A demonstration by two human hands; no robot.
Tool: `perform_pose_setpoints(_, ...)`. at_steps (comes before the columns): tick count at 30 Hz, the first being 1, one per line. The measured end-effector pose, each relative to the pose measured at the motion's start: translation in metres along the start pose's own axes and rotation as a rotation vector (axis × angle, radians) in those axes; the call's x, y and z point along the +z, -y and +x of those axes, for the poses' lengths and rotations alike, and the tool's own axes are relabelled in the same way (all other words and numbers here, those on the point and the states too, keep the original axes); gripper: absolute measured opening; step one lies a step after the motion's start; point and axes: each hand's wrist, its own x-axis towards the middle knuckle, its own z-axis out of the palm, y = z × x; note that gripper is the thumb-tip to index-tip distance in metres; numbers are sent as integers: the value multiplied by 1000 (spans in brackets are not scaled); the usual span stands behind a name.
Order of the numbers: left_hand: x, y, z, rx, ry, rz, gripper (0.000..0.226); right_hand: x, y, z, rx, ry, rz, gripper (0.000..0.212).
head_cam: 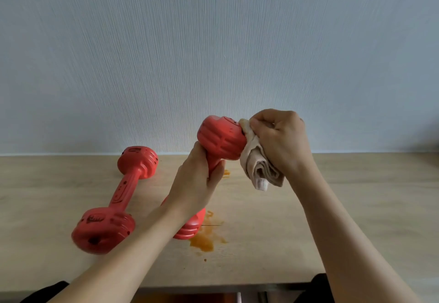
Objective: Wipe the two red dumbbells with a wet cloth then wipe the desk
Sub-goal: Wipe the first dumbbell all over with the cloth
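- Red dumbbell point(222, 140): left hand point(197, 184) gripped its handle, tilting the upper end toward the right hand point(280, 141).
- Right hand clutched the cloth point(257, 167) against that end.
- Second dumbbell point(118, 198) lay on the desk point(356, 207), left of the left hand.

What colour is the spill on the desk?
Orange, a stain on the desk beside the held dumbbell's lower end; head view.

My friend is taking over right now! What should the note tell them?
Left hand grips the handle of the tilted dumbbell, lower end on the desk.
Right hand presses the cloth on its top end.
Other dumbbell lies to the left.
Orange spill on the desk.
Under way: first dumbbell.
Left: other dumbbell, it seems, then the desk.
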Motion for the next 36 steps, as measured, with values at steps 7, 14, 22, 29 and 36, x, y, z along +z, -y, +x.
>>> perform_pose_setpoints(7,-4,0,1,-18,14,-4,25,-3,8,2,-7,56,-40,18)
perform_pose_setpoints(14,-3,-3,1,-33,18,52,27,-5,6,0,-23,17,-73,18)
perform_pose_setpoints(22,-8,-10,11,-246,161,-128,18,2,-18,10,88,69,-102,20)
perform_pose_setpoints(29,-12,-10,14,-233,199,-122,16,0,-11,-15,-51,16,-69,15)
perform_pose_setpoints(36,-5,-7,15,-157,61,-3,14,-22,10,-17,-137,118,42,12)
